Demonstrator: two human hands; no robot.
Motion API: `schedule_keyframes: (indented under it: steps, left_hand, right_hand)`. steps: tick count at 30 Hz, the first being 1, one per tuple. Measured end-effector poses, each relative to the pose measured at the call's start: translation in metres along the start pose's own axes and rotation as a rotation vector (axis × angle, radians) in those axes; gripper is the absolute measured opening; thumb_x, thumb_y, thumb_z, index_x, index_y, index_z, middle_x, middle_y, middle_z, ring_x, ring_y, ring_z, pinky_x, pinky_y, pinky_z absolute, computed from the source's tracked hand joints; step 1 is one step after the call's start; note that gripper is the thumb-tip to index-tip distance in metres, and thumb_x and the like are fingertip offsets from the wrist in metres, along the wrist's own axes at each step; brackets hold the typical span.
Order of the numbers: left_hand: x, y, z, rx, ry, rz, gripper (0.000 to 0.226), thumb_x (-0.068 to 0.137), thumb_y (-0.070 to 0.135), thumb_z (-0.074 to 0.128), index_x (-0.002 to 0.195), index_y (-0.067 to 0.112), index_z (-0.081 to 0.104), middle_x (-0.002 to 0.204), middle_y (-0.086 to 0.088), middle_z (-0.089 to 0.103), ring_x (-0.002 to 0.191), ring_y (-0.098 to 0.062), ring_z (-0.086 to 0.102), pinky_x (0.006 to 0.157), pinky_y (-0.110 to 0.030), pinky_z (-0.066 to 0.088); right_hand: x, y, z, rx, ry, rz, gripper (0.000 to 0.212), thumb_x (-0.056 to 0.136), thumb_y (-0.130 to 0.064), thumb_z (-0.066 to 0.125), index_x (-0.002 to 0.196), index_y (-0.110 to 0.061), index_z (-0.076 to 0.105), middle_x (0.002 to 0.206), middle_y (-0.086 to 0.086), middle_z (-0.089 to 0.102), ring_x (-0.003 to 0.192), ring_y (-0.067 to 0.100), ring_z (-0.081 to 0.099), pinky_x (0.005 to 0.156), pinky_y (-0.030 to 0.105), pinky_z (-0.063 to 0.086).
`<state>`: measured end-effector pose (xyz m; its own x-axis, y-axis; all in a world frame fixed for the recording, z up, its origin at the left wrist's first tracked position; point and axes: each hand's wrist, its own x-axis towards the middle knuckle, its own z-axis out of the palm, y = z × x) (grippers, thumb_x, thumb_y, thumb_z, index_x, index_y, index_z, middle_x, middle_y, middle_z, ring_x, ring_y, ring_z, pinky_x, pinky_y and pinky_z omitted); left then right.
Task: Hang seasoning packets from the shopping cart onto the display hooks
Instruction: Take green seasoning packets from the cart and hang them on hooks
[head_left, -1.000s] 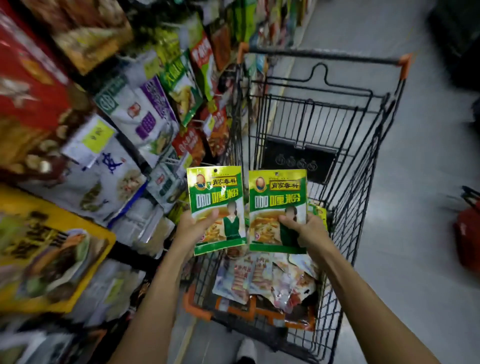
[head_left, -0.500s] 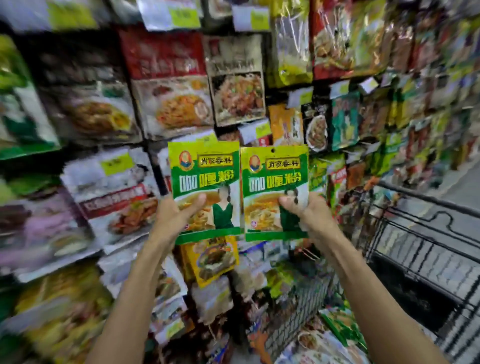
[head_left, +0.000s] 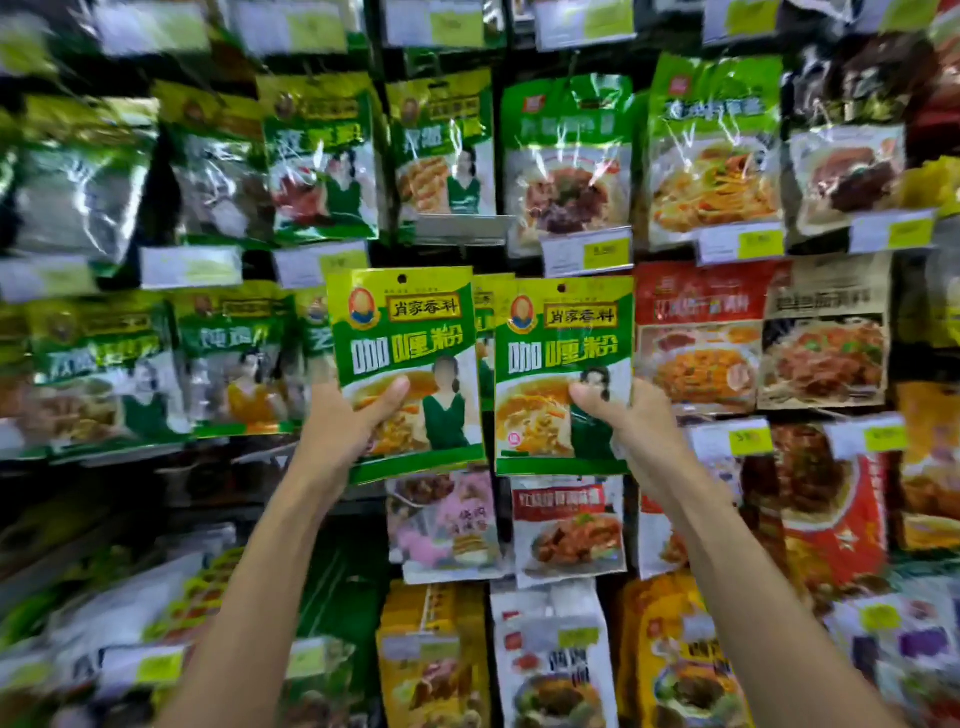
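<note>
**Two curry packets up at the rack**

The left hand (head_left: 343, 428) is pinching the left curry powder packet (head_left: 410, 332) low on its face, thumb in front, just left of the frame's centre. The right hand (head_left: 639, 421) is clamping the right curry powder packet (head_left: 563, 353) the same way, just beside it. Both are looking light, thin and glossy, so probably floppy and slippery. Gripping nearer the punched hole (head_left: 401, 279) at the top edge would likely be steadying it for threading.

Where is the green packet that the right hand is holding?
The green packet is just right of centre in the head view, held up by the right hand, between its twin in the left hand and a red packet.
</note>
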<state>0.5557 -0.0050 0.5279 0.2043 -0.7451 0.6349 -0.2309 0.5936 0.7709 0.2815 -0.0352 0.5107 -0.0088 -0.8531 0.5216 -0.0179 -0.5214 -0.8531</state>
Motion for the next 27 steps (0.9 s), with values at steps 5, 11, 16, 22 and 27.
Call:
schedule_keyframes:
  steps: [5, 11, 16, 22, 27]
  left_hand:
    - [0.027, -0.006, -0.053, 0.046, 0.056, 0.022, 0.059, 0.074, 0.036, 0.072, 0.112, -0.007, 0.059, 0.075, -0.007, 0.072, 0.064, -0.016, 0.066, 0.052, -0.016, 0.049]
    - [0.05, -0.017, -0.071, 0.008, 0.104, -0.002, 0.025, 0.076, 0.029, 0.073, 0.084, 0.011, 0.059, 0.071, -0.001, 0.069, 0.052, 0.002, 0.061, 0.044, -0.012, 0.044]
    - [0.06, -0.025, -0.069, -0.01, 0.079, 0.023, 0.031, 0.064, 0.042, 0.075, 0.085, 0.022, 0.065, 0.073, 0.014, 0.072, 0.067, -0.002, 0.066, 0.054, -0.017, 0.052]
    - [0.062, -0.023, -0.063, -0.065, 0.056, -0.074, 0.101, 0.052, 0.055, 0.079, 0.13, -0.001, 0.046, 0.129, -0.018, 0.055, 0.114, -0.033, 0.057, 0.093, -0.052, 0.05]
    - [0.062, -0.016, -0.057, -0.069, 0.079, -0.105, 0.098, 0.053, 0.052, 0.076, 0.128, -0.001, 0.044, 0.128, -0.019, 0.056, 0.115, -0.032, 0.057, 0.099, -0.057, 0.044]
  right_hand:
    - [0.029, 0.004, 0.06, 0.058, -0.055, -0.014, 0.023, 0.082, -0.03, 0.073, 0.083, -0.01, 0.061, 0.079, 0.008, 0.062, 0.083, 0.024, 0.063, 0.074, 0.039, 0.044]
    - [0.059, 0.003, 0.092, 0.11, 0.009, 0.067, 0.016, 0.087, -0.026, 0.069, 0.083, -0.011, 0.064, 0.081, 0.0, 0.071, 0.082, 0.022, 0.066, 0.071, 0.036, 0.052]
    - [0.076, -0.002, 0.093, 0.109, 0.055, 0.098, 0.02, 0.092, -0.03, 0.062, 0.079, -0.014, 0.064, 0.073, 0.005, 0.067, 0.073, 0.022, 0.065, 0.071, 0.036, 0.05]
    - [0.086, -0.006, 0.092, 0.116, 0.042, 0.141, 0.021, 0.093, -0.024, 0.06, 0.083, -0.006, 0.062, 0.083, 0.013, 0.065, 0.079, 0.026, 0.063, 0.081, 0.042, 0.049]
    - [0.09, -0.006, 0.097, 0.067, 0.058, 0.176, 0.035, 0.094, -0.025, 0.059, 0.105, 0.008, 0.062, 0.08, 0.003, 0.061, 0.079, 0.015, 0.057, 0.08, 0.035, 0.043]
